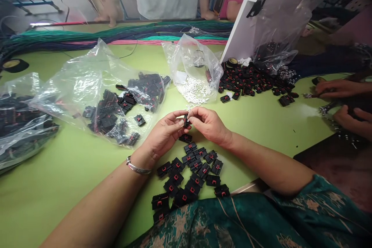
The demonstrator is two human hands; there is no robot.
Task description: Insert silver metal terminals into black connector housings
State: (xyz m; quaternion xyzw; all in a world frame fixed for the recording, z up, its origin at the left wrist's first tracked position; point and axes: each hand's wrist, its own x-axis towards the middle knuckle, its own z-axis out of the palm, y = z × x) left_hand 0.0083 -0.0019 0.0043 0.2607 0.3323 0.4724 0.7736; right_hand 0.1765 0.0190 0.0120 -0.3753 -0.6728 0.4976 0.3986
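A small black plastic connector housing (186, 121) is pinched between the thumb and fingers of my left hand (163, 133). My right hand (214, 126) has its thumb and forefinger closed together at the upper side of that housing; whatever is between those fingertips is hidden. Below both hands lies a loose group of black connector housings with red clips (194, 166), reaching back to my lap. Just beyond my fingers, small white plastic pieces (195, 91) spill from the mouth of a clear plastic bag (200, 56).
Left of my hands, a clear bag (72, 81) holds more black housings; another filled bag (20, 124) is at the far left. A heap of housings (244, 79) sits by a white upright panel (240, 15). Wire bundles (130, 33) cross the back. Another person's hands (345, 89) work at right.
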